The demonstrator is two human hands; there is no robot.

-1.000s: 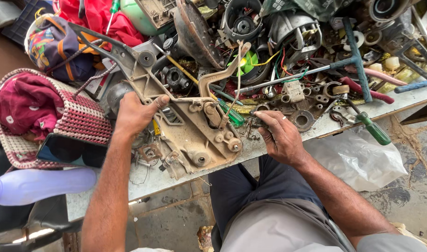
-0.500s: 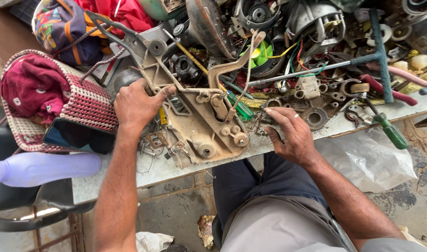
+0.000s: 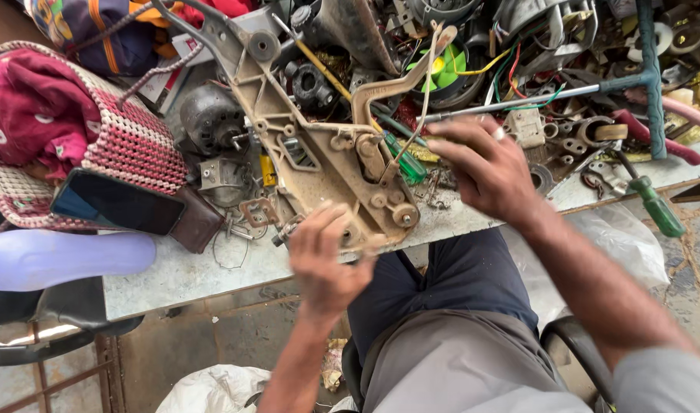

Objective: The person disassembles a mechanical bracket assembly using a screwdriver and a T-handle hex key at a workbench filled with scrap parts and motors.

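Observation:
A long beige metal frame (image 3: 319, 160) with holes, pegs and a curved lever lies slanted across the cluttered workbench (image 3: 189, 275). My left hand (image 3: 327, 256), blurred, curls its fingers over the frame's near end at the bench edge. My right hand (image 3: 480, 164) hovers with its fingers apart just right of the frame, holding nothing. It is over small loose parts and next to a green-handled screwdriver (image 3: 405, 164).
A woven pink-and-white basket (image 3: 128, 145) with red cloth stands at the left, a dark phone (image 3: 116, 203) and brown wallet (image 3: 197, 222) against it. Also there: a pale purple bottle (image 3: 59, 260), a small motor (image 3: 212, 118), a blue T-handled wrench (image 3: 648, 76), another green screwdriver (image 3: 656, 206) and a plastic bag (image 3: 633, 245).
My left hand left the frame's upper left side and came down to its near end. My right hand lifted off the bench and shifted up toward the frame's right side.

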